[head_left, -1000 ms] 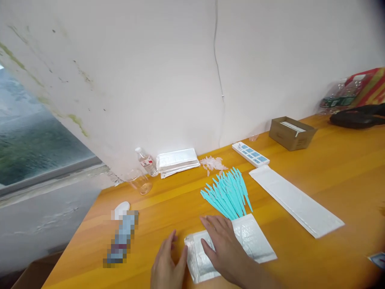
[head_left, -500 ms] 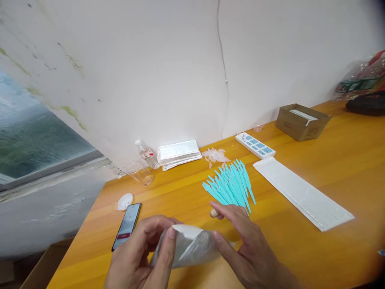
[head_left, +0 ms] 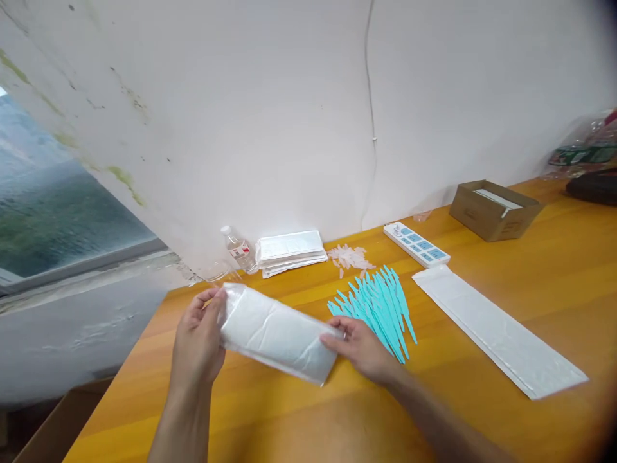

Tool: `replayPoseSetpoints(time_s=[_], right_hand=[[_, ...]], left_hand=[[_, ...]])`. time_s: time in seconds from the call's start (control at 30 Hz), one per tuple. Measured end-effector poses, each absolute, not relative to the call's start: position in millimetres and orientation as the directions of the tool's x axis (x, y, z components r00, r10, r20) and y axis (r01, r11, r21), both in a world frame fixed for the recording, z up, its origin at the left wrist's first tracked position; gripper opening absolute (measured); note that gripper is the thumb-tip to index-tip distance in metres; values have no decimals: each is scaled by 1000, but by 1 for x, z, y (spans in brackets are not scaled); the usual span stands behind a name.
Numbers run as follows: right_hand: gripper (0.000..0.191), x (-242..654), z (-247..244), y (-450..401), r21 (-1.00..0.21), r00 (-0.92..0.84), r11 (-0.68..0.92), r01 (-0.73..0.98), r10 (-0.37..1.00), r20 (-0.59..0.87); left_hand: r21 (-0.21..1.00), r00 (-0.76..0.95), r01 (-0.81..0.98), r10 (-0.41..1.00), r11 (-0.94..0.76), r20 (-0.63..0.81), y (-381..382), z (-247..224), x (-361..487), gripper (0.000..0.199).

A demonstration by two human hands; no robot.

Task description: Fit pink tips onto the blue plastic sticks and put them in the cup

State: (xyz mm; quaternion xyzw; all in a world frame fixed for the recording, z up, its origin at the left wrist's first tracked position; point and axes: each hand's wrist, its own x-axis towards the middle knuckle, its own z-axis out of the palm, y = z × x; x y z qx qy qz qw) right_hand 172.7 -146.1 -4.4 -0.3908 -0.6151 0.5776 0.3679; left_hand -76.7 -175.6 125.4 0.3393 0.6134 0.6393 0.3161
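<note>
A flat, white packet in a clear plastic sleeve [head_left: 277, 331] is stretched between my two hands above the table, slightly tilted down to the right. My left hand [head_left: 200, 334] pinches its left end between thumb and fingers. At the packet's right end, my right hand [head_left: 359, 347] grips it with the thumb on top. Just beyond my right hand lies a heap of slim turquoise plastic sticks with narrow tips [head_left: 380, 308]. Small translucent pieces [head_left: 351, 256] are piled behind them. A stack of similar white packets [head_left: 292, 251] rests by the wall.
On the right lies a long white plastic-sleeved packet [head_left: 501, 331], below a power strip [head_left: 417, 244]. An open cardboard box [head_left: 482, 215] stands farther back. A clear bottle [head_left: 241, 254] is at the back left, with a clear cup [head_left: 216, 271] partly hidden beside it.
Both hands have moved up and away from me with the packet, which is now flattened out and seen from its broad face. My left arm now covers the phone and white lid.
</note>
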Motion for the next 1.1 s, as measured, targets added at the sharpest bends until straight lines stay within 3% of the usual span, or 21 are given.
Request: replayPoseSetpoints(time_s=[0.1, 0.23, 0.33, 0.43, 0.53, 0.6, 0.67, 0.73, 0.8, 0.9, 1.0, 1.1], right_hand=[[26, 168, 6, -84, -955, -313, 126, 267, 949, 38], [46, 146, 12, 1, -870, -148, 138, 473, 986, 76], [52, 128, 11, 37, -801, -96, 131, 585, 991, 92], [46, 136, 9, 42, -743, -91, 153, 652, 988, 123], [34, 178, 9, 21, -698, -75, 159, 698, 986, 149], [35, 220, 9, 0, -670, -16, 123, 732, 986, 163], [39, 262, 8, -22, -638, 69, 65, 767, 981, 184], [37, 296, 6, -44, -583, 153, -18, 812, 971, 184], [37, 315, 1, -67, -551, 176, -65, 832, 973, 150], [37, 309, -7, -104, -576, 144, -72, 815, 986, 81], [36, 272, -15, -137, -564, -31, 64, 823, 997, 67], [31, 229, -22, -154, -402, -234, 261, 878, 965, 115]], left_hand=[[993, -565, 119, 823, 11, 58, -143, 86, -92, 53], [865, -548, 491, 809, 104, 214, -88, 26, -107, 59], [806, -582, 566, 776, 174, 241, -49, -6, -115, 56], [769, -576, 608, 776, 197, 257, -30, -24, -115, 64], [577, -344, 812, 871, 87, 352, -30, -37, -108, 60], [391, -89, 920, 948, -40, 306, -30, -46, -104, 49], [316, 32, 944, 978, -97, 206, -29, -51, -101, 45], [310, 31, 947, 983, -88, 182, -30, -52, -97, 47], [324, 24, 940, 968, -107, 250, -39, -47, -88, 49], [437, 7, 882, 932, -178, 364, -70, -35, -65, 43], [582, 44, 781, 950, -227, 310, -109, -31, -36, 29], [684, 42, 698, 966, -211, 254, -139, -38, -18, 24]])
